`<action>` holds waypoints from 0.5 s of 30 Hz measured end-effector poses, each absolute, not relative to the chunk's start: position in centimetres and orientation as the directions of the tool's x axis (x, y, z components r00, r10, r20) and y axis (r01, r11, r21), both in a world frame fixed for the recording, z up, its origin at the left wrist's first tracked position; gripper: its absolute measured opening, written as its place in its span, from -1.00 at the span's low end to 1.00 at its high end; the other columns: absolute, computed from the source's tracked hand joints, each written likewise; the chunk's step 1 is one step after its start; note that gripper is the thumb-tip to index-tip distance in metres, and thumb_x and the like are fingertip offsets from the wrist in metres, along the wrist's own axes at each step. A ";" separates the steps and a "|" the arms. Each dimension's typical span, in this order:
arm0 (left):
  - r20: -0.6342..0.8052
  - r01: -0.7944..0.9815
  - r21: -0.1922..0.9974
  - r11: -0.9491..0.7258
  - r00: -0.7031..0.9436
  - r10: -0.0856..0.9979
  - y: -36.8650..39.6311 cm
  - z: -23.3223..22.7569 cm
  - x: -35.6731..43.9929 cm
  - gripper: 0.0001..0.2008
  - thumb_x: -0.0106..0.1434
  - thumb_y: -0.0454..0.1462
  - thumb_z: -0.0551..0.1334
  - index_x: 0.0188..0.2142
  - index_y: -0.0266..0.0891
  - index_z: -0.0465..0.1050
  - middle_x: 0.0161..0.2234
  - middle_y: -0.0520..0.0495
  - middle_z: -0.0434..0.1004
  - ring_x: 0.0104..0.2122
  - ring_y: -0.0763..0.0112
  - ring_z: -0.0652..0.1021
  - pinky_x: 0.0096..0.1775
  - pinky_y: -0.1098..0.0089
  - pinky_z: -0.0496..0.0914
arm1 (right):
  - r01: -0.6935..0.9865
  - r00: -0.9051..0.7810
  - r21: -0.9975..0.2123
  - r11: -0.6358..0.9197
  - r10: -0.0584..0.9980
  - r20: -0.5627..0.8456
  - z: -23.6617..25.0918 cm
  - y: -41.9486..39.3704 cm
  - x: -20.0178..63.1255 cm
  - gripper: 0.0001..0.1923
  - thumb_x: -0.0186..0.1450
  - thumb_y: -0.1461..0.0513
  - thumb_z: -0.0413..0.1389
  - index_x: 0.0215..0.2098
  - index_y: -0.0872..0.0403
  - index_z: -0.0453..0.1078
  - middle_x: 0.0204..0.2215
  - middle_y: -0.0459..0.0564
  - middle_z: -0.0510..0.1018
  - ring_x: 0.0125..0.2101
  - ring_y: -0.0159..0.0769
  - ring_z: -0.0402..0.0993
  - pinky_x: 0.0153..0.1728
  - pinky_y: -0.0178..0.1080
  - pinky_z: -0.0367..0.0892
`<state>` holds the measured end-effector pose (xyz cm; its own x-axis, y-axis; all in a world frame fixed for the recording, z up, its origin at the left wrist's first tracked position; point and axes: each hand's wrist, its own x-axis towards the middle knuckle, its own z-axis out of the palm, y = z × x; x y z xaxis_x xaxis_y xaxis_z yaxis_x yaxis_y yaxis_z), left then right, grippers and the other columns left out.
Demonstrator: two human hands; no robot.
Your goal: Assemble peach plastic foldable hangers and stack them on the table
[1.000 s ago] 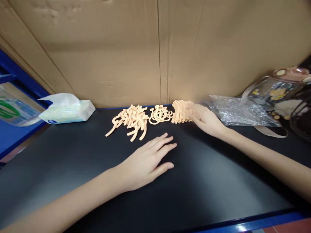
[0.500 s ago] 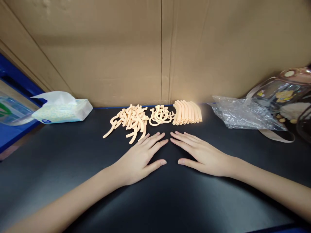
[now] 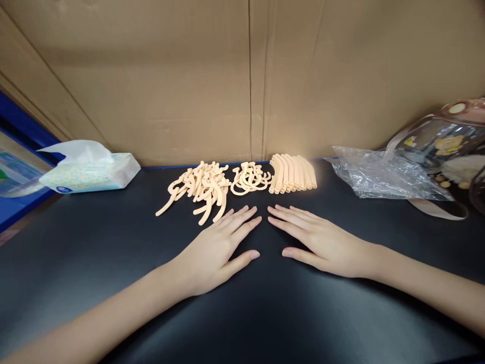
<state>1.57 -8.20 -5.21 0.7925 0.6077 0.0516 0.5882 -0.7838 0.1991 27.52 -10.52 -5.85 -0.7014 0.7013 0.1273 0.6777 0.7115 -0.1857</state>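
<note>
Barely anything moved since half a second ago, both my hands stay flat and empty on the black table (image 3: 113, 263). Left hand (image 3: 214, 250) and right hand (image 3: 322, 242) hold nothing, fingers spread, just in front of the loose hooks (image 3: 202, 189), small rings (image 3: 250, 179) and the neat stack of strips (image 3: 292, 173).

Soft even light, sharp centre, edges stretched, faint shadows

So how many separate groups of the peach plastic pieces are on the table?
3: a loose tangled pile at left, a small cluster of rings in the middle, and a neat row at right. All lie beyond the fingertips.
</note>
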 end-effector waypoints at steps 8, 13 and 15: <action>0.062 0.599 0.125 -0.791 0.791 0.609 -8.2 -5.5 1.7 -0.41 0.39 -0.03 -0.05 0.30 -0.26 0.02 0.33 -0.15 -0.04 0.29 0.16 0.11 0.25 0.08 0.10 | 0.688 -0.711 -0.110 0.718 0.696 0.099 -5.9 -10.6 27.5 -0.37 0.41 0.00 -0.18 0.32 0.20 0.00 0.32 0.11 0.00 0.30 -0.16 -0.08 0.27 0.01 0.01; 0.071 0.594 0.102 -0.798 0.796 0.602 -8.2 -5.6 1.7 -0.40 0.39 -0.01 -0.06 0.31 -0.27 0.01 0.33 -0.14 -0.03 0.29 0.20 0.10 0.27 0.10 0.07 | 0.692 -0.710 -0.078 0.718 0.696 0.106 -6.0 -10.8 27.6 -0.37 0.41 0.00 -0.19 0.31 0.20 0.03 0.31 0.12 0.03 0.29 -0.12 -0.04 0.25 0.03 0.05; 0.071 0.600 0.105 -0.793 0.791 0.608 -8.3 -5.6 1.7 -0.40 0.39 -0.01 -0.06 0.31 -0.26 0.02 0.32 -0.14 -0.03 0.29 0.18 0.11 0.26 0.09 0.08 | 0.692 -0.710 -0.072 0.718 0.696 0.108 -6.0 -10.8 27.6 -0.37 0.41 0.00 -0.19 0.31 0.21 0.04 0.31 0.12 0.04 0.29 -0.12 -0.04 0.25 0.03 0.05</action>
<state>1.74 -8.27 -5.62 0.7908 0.6080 0.0711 0.6002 -0.7930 0.1046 27.56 -10.78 -5.98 -0.7103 0.6957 0.1075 0.6923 0.7180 -0.0722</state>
